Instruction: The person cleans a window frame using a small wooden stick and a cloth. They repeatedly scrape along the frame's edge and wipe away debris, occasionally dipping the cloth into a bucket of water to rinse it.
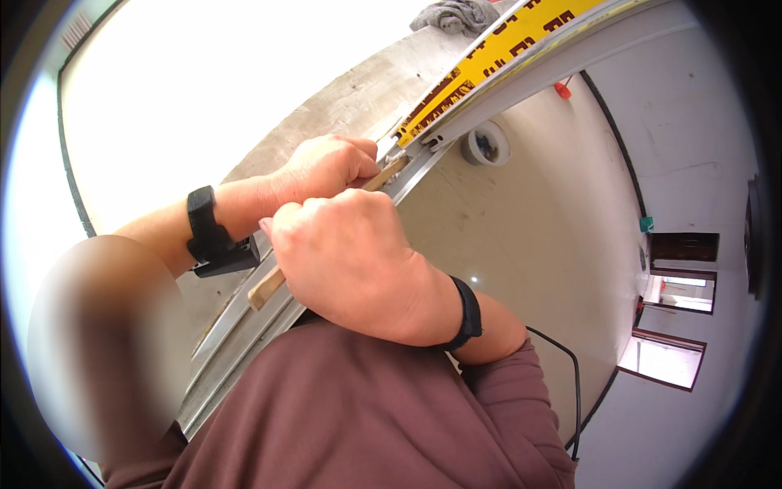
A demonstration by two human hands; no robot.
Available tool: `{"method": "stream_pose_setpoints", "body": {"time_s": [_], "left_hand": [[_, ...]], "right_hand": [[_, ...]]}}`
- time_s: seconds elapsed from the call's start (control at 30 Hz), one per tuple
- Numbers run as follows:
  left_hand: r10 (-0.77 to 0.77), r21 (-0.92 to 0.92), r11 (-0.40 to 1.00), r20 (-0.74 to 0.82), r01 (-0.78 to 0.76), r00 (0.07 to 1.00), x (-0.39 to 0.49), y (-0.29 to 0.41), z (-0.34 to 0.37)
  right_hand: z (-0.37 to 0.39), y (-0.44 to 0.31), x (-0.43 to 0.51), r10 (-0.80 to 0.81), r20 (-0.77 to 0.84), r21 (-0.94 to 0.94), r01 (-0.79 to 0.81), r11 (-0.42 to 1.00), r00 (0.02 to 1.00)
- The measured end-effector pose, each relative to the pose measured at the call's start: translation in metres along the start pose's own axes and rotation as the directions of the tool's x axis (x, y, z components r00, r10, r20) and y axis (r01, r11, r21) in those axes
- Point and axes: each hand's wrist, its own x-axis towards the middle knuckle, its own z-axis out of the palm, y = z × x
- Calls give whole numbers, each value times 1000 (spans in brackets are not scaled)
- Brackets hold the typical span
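My right hand is closed around a wooden stick, whose near end juts out below the fist. Just beyond it, my left hand has its fingers curled in beside the far part of the stick; whether it grips the stick is hidden. Both hands are over a silver metal track with raised rails, which runs diagonally under them. Crumbly whitish material lies in the track around the stick's far end. Past that, an upright frame profile covered with yellow printed film meets the track.
A white bucket with dark contents stands on the beige floor, right of the track. A grey cloth lies on the concrete ledge beyond. A black cable curves past my right side. Openings show in the far wall.
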Motion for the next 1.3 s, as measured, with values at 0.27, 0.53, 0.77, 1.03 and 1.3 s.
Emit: {"method": "stream_pose_setpoints", "body": {"time_s": [0.27, 0.53, 0.77, 1.03, 1.3], "left_hand": [[146, 68, 986, 51, -149, 988, -25, 14, -7], [87, 190, 978, 17, -88, 996, -74, 31, -9], [79, 159, 982, 145, -102, 986, -108, 35, -16], [-145, -151, 971, 256, 188, 956, -134, 42, -62], [-161, -292, 944, -2, 153, 987, -80, 37, -35]], "right_hand": [[-19, 4, -12, -65, -28, 112, 68, 991, 997], [-74, 29, -10, 28, 43, 620, -49, 783, 999], [-83, 43, -22, 202, 213, 835, -285, 471, 956], [-46, 35, -77, 262, -56, 976, -3, 219, 964], [-55, 34, -109, 459, -396, 864, 153, 480, 795]]}}
